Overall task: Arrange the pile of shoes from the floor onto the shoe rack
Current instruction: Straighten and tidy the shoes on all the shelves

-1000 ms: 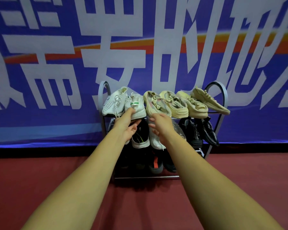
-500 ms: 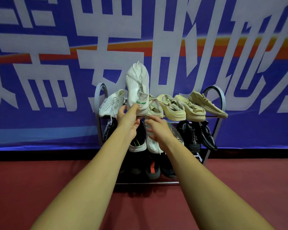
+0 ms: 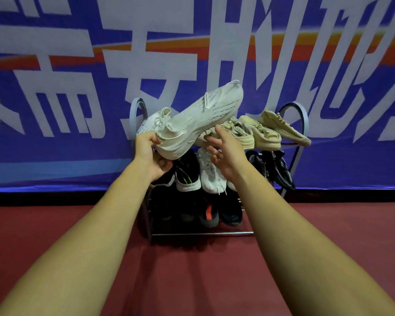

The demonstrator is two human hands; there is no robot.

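Sneaker (image 3: 201,119) swung sideways, left hand (image 3: 151,156) gripping heel, right hand (image 3: 226,153) open

A white knit sneaker (image 3: 201,119) tilts above the shoe rack (image 3: 304,124), its heel at 8 o'clock gripped by the left hand (image 3: 148,153) and its toe raised toward 2 o'clock. Beige shoes (image 3: 267,133) line the top tier at its 3 o'clock. Dark shoes (image 3: 228,215), perhaps four, sit on the lowest tier.

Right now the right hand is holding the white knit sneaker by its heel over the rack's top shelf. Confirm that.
Wrong hand. The head view shows the left hand holding the white knit sneaker by its heel over the top shelf of the shoe rack; the right hand is open beside it.
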